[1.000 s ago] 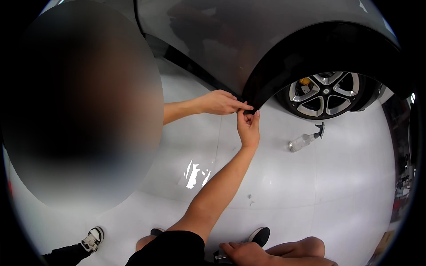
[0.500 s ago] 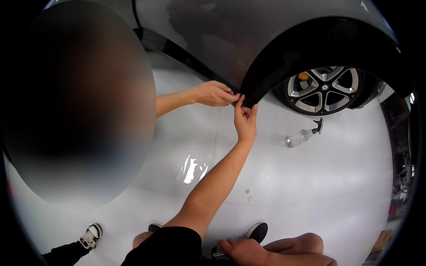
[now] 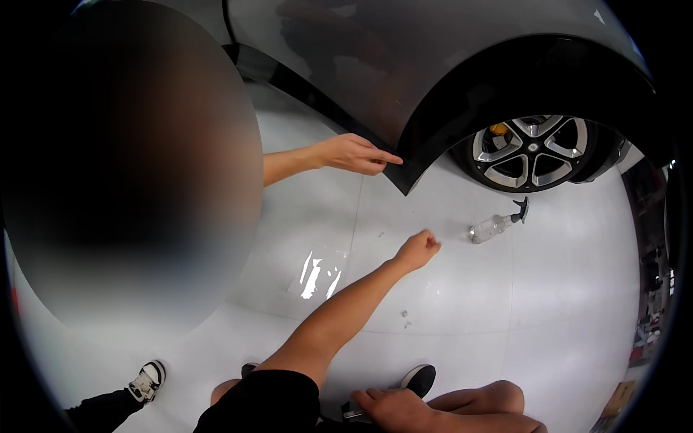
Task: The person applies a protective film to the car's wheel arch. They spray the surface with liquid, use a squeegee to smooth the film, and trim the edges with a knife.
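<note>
Person, upper and lower limbs. The left arm is clothed above the elbow in a black short sleeve (image 3: 260, 404), its hem cut straight across; the forearm (image 3: 354, 314) and left hand (image 3: 417, 250) are bare. The right hand (image 3: 397, 410) is likewise bare, as is the right knee (image 3: 502, 397). Footwear: a black shoe (image 3: 422, 379) with a pale sole edge; the second shoe (image 3: 249, 369), dark, is largely hidden.

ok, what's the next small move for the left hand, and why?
Probably pause the left hand short of the black trim corner: the co-worker's hand is pointing right at that corner, while the left hand is clear of it, so reaching up now would likely crowd the spot.
</note>
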### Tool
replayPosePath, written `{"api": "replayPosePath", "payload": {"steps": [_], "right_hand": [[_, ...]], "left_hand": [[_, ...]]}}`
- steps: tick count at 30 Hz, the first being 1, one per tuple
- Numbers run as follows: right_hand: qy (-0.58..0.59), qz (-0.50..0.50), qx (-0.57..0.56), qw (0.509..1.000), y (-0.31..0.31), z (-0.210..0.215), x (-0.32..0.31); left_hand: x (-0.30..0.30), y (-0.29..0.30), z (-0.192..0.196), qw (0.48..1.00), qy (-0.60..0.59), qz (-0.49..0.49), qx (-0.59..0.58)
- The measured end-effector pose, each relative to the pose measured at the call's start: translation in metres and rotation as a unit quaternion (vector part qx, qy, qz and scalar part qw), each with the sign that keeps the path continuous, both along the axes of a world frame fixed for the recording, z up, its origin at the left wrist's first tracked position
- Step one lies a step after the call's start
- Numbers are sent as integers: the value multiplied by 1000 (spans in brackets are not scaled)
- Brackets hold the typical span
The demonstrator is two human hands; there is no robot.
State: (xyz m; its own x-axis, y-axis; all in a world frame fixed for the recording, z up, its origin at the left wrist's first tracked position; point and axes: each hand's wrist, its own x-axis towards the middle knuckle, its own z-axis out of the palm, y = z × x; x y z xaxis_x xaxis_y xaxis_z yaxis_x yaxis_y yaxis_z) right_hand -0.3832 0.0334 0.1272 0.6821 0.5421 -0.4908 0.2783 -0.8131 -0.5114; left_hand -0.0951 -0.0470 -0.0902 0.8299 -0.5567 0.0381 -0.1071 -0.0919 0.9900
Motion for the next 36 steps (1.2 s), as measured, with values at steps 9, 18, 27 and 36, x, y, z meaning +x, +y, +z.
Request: {"api": "replayPosePath", "payload": {"steps": [9, 18, 27, 36], "right_hand": [[-5, 19, 1, 1000, 8, 8, 7], [7, 33, -21, 999, 13, 9, 10], [-172, -220, 119, 953, -25, 40, 62], [-194, -460, 132, 856, -79, 55, 101]], "left_hand": [[4, 61, -74, 866, 13, -300, 401], [15, 79, -65, 922, 11, -248, 298], [5, 57, -70, 923, -51, -224, 308], [10, 77, -87, 922, 0, -213, 323]]}}
